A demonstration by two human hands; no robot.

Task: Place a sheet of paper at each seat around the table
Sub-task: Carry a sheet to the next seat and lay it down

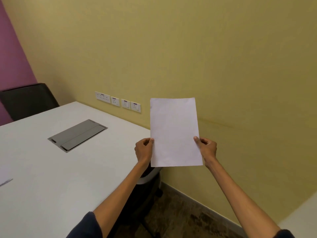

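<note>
Holding a blank white sheet of paper (175, 133) upright in the air, the left hand (143, 149) pinches its left edge and the right hand (206, 148) pinches its right edge, each grip closed on the sheet with thumb in front and fingers behind. The sheet hangs just beyond the right end of the white rectangular table (51, 177), in front of the pale yellow wall (188, 48). Set into the tabletop is a grey metal cable hatch (78, 135), lid shut. A row of white wall sockets (118, 101) sits on the yellow wall just above the table's far edge. At the far left, a dark chair back (29, 100) stands against a purple wall (12, 66). Another dark chair (147, 186) is tucked under the table's right end, below the sheet. Brown patterned carpet (188, 220) covers the floor. At the left edge, a corner of another white sheet (4, 177) lies on the table.
</note>
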